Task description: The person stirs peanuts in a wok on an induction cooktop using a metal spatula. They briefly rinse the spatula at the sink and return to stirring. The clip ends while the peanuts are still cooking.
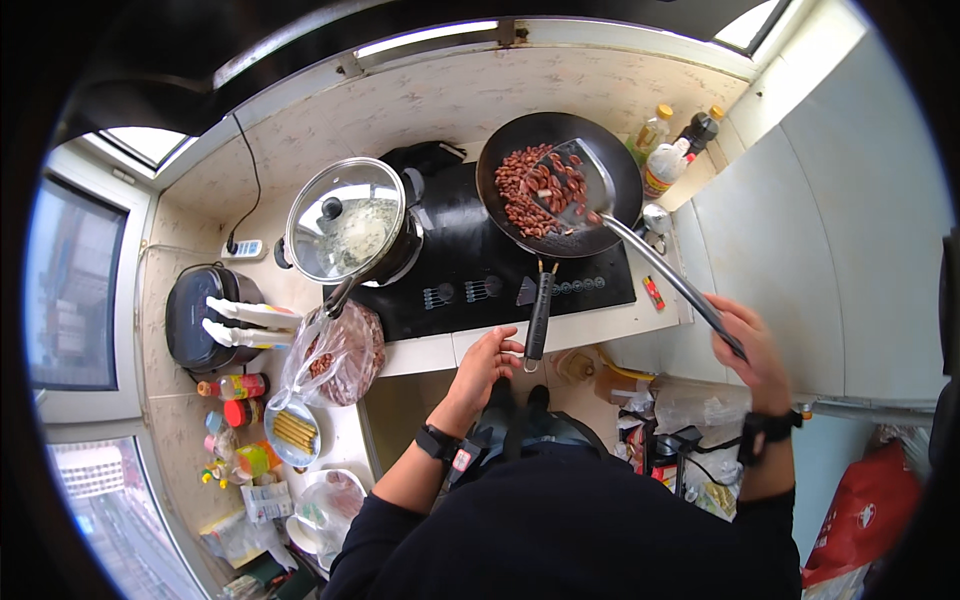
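A black wok [620,160] stands on the right side of the black cooktop [455,235]. Red-skinned peanuts [525,200] lie in it, mostly toward its left side. My right hand [743,338] is wrapped round the long metal handle of a wok spatula [668,272]. The spatula's wide blade is down in the wok, with some of the peanuts on it. My left hand [487,365] holds nothing, its fingers loosely curled and apart. It is just left of the wok's black handle [540,318], without visibly gripping it.
A glass-lidded pot [345,222] sits on the cooktop's left. Nearer me, a plastic bag [345,350] holds more peanuts, beside a plate [308,455] of yellowish sticks. Bottles [665,165] stand right of the wok; a red lighter [653,293] lies at the counter's right.
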`<action>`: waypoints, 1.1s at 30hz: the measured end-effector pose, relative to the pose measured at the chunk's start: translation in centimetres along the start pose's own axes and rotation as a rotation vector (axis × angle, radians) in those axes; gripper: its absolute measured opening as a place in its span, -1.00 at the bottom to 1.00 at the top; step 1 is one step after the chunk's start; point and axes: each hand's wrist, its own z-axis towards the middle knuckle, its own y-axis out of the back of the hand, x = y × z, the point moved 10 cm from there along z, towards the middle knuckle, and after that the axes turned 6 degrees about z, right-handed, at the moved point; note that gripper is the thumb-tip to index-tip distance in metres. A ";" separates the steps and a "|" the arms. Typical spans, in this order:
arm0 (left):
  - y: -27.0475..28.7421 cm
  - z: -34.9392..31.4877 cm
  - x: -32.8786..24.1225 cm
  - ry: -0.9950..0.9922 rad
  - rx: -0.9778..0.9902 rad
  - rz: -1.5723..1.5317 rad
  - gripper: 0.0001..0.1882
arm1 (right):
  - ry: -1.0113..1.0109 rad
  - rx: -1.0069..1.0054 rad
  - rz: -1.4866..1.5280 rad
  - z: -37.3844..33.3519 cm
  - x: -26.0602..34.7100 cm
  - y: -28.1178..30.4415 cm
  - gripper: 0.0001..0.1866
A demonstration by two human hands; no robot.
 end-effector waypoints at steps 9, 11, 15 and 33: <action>1.3 -0.9 -1.2 -0.081 -0.067 -0.156 -0.55 | 0.137 0.103 -0.028 -12.1 8.1 -0.4 -0.35; 1.8 -0.8 -0.3 -0.035 -0.115 -0.105 -0.57 | 0.372 -0.031 -0.390 -14.5 10.5 1.2 -0.34; 0.9 0.9 0.9 0.001 0.018 -0.111 -0.57 | 0.497 -0.307 -0.712 -18.4 12.3 5.0 -0.28; -1.4 1.4 1.0 -0.010 0.051 -0.095 -0.59 | 0.435 0.000 -0.222 -18.7 10.6 6.5 -0.42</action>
